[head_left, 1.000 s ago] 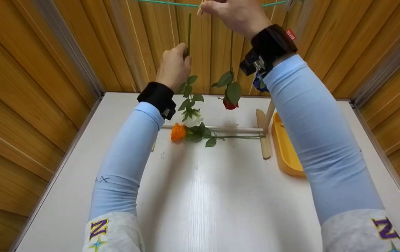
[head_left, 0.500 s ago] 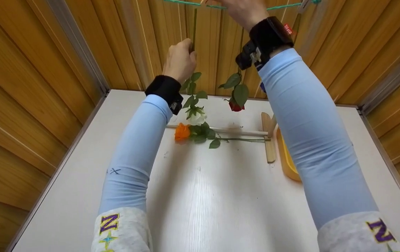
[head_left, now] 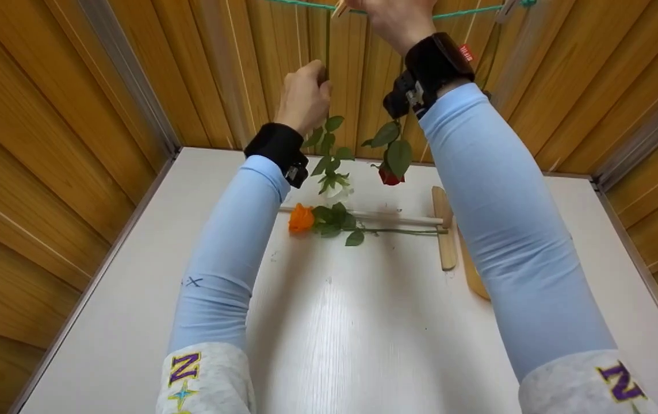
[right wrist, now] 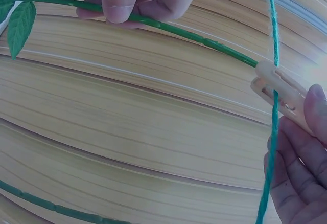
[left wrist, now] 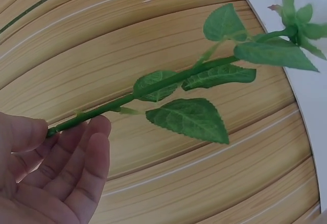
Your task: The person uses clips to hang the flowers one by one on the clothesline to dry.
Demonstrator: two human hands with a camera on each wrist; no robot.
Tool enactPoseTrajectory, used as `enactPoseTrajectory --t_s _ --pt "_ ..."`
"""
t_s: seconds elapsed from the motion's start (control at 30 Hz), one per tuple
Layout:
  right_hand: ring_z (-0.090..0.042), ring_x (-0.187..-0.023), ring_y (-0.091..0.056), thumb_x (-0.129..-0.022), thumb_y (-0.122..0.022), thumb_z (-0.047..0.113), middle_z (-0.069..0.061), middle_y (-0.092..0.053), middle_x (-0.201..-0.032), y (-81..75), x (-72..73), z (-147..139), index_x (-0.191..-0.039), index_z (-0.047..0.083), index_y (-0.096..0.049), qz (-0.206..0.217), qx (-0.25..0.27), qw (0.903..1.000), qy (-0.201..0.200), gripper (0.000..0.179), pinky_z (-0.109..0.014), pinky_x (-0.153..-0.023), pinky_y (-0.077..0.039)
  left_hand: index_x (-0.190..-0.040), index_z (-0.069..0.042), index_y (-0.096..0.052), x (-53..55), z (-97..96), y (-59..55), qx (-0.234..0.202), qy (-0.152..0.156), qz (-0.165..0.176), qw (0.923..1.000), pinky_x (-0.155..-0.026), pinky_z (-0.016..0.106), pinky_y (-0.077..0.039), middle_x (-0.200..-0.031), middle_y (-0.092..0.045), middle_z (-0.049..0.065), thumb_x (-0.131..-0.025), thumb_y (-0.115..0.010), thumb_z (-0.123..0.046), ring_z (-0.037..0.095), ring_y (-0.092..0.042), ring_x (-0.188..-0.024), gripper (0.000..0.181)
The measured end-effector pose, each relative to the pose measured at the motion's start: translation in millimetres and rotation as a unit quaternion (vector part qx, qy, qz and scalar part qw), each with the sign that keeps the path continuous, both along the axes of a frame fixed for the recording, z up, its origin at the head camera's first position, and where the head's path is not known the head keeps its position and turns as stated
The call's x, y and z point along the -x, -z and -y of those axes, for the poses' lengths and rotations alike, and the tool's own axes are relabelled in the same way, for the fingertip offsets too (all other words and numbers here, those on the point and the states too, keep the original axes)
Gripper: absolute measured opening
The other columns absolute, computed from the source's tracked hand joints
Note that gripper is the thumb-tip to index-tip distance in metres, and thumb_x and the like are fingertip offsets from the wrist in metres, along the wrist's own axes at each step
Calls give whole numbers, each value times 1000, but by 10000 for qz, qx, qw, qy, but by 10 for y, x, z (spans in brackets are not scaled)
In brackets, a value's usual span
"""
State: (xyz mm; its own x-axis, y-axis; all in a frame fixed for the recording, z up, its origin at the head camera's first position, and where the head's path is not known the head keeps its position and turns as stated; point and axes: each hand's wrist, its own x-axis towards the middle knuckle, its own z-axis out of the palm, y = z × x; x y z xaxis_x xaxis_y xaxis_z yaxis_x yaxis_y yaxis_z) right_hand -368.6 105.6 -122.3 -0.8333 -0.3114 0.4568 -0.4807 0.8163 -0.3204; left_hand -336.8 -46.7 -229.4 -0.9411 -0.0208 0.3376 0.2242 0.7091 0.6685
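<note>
In the head view my left hand (head_left: 306, 98) holds the stem of a white rose (head_left: 339, 188), which hangs flower-down. The left wrist view shows the stem (left wrist: 122, 100) between thumb and fingers. Up at the green cord (head_left: 467, 12), my right hand (head_left: 402, 23) pinches a wooden clothespin (right wrist: 287, 95) between thumb and fingers. The clothespin straddles the cord, and the stem's cut end meets its tip; whether it clamps the stem I cannot tell. A red rose (head_left: 391, 175) hangs head-down beside the white one, its upper stem hidden behind my right hand.
An orange rose (head_left: 301, 218) lies on the white table (head_left: 329, 322) along a wooden rod (head_left: 404, 218) and a wooden foot (head_left: 445, 241). Behind my right sleeve shows part of a yellow tray (head_left: 473, 264). Another clothespin (head_left: 506, 11) sits on the cord's right.
The white rose's stem has risen from below the cord to the clothespin, which my right hand has brought onto the cord. The head view has shifted slightly.
</note>
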Motion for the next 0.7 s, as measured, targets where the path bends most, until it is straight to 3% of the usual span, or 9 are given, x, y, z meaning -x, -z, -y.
enactPoseTrajectory --t_s 0.1,0.27,0.5,0.7 --pt "-28 -140 -37 -106 -57 42 -11 -41 -157 17 -15 27 -152 14 -51 66 513 9986 115 54 -34 -119 -19 -119 -1 -64 -8 -14 -1 3 47 -22 10000 -77 24 -48 -116 -70 14 -109 -50 -14 17 -62 -93 21" --pt "-25 -133 -44 -106 -58 40 -6 -51 -149 22 -47 45 -145 17 -59 239 652 9974 211 45 -29 -114 -27 -119 -3 -64 -28 -43 -11 -59 170 -5 9998 -80 24 -49 -118 -71 12 -109 -50 -14 16 -62 -94 20" --pt "-25 -136 -43 -106 -58 40 -7 -51 -148 16 -63 45 -141 17 -63 375 663 9970 124 43 -31 -117 -23 -117 -3 -64 -45 -50 -16 -134 292 42 9995 -78 23 -49 -118 -71 12 -109 -50 -13 16 -63 -92 19" --pt "-28 -141 -36 -106 -57 41 -11 -48 -149 25 -53 34 -135 10 -66 463 545 9974 35 43 -40 -121 -12 -118 -3 -65 -37 -30 -12 -77 253 80 9996 -79 23 -50 -118 -71 12 -109 -50 -14 17 -63 -94 20"
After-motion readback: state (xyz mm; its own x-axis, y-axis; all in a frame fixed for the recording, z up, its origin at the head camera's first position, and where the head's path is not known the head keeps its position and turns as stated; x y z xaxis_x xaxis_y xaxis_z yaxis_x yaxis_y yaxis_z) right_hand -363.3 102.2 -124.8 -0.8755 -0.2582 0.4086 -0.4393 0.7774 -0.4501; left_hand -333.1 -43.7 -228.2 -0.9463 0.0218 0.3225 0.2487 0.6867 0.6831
